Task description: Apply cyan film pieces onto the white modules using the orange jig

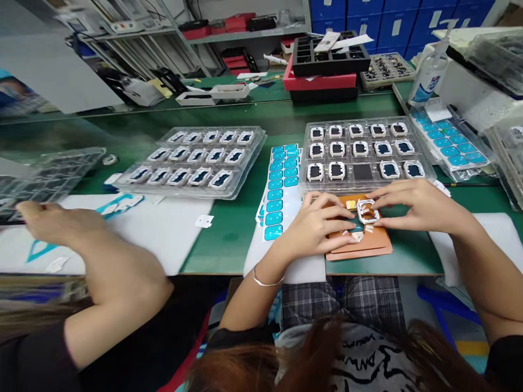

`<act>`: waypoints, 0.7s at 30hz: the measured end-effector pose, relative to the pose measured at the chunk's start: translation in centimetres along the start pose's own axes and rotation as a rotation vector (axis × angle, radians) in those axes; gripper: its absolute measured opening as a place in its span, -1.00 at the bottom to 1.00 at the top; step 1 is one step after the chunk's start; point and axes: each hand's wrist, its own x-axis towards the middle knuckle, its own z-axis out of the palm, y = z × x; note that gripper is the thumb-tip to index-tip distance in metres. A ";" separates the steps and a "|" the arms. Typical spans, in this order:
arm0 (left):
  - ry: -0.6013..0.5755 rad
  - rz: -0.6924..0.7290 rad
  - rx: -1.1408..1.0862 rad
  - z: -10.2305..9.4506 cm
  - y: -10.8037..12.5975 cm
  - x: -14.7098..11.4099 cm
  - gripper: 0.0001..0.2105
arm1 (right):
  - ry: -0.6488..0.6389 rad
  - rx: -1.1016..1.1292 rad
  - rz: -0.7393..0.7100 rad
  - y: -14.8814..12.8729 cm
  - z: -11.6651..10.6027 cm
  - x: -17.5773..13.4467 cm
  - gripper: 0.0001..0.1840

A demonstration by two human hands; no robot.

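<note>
My right hand (pixel 412 204) pinches a white watch-case frame (pixel 368 211) between thumb and fingers, tilted up over an orange-brown pad (pixel 359 247). Close to its left side, my left hand (pixel 321 223) has its fingers closed on a dark teal flat piece (pixel 357 222); its exact kind is unclear. Small pale bits (pixel 357 236) lie by the fingertips, and a yellow block (pixel 351 204) sits at the pad's top. Just beyond the hands stands a clear plastic tray (pixel 302 182) of white watch cases with dark faces. Sheets of blue stickers (pixel 274 206) lie left of my left hand.
A co-worker's blurred arm (pixel 118 272) reaches over a white mat at the left. Another tray of watch cases (pixel 235 190) is nearby. Stacked black and red trays (pixel 322 81), a pump bottle (pixel 429 76) and bagged blue stickers (pixel 453 144) stand farther back.
</note>
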 end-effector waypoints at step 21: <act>0.019 -0.284 -0.052 0.1 -0.1 -0.4 -0.51 | 0.112 -0.008 -0.077 -1.8 2.6 0.5 -0.78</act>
